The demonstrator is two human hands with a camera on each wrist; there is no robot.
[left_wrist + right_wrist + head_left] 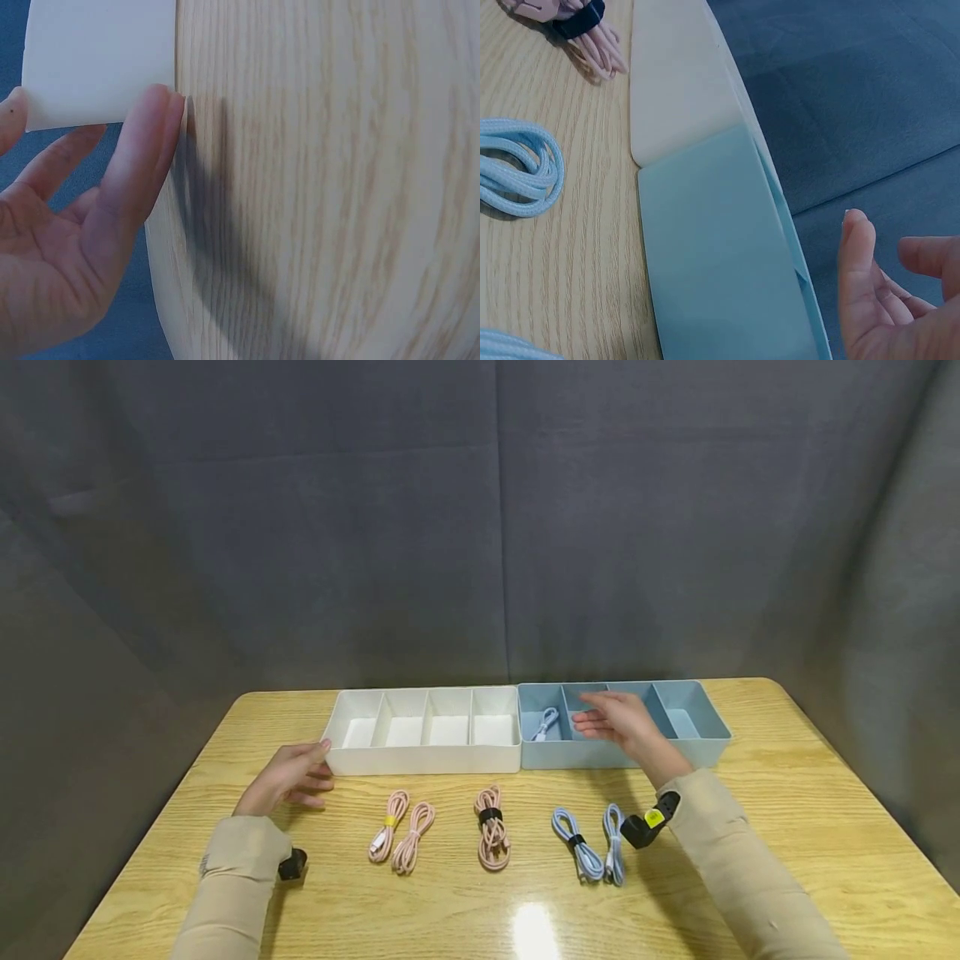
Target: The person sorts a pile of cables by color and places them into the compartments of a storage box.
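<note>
My left hand is at the left end of the white divided box, its thumb at the front corner and its fingers loosely extended. In the left wrist view the fingertips meet or nearly meet the box's end wall. Over the middle compartments of the blue divided box hovers my right hand, fingers stretched out and holding nothing. A coiled light blue cable lies in that box's leftmost compartment. The right wrist view has the right hand beyond the blue box's front wall.
In front of the boxes lie a pink cable with a yellow tie, another pink cable and a pink cable with a black strap. Farther right are a blue cable with a black strap and another blue cable. A dark curtain hangs behind.
</note>
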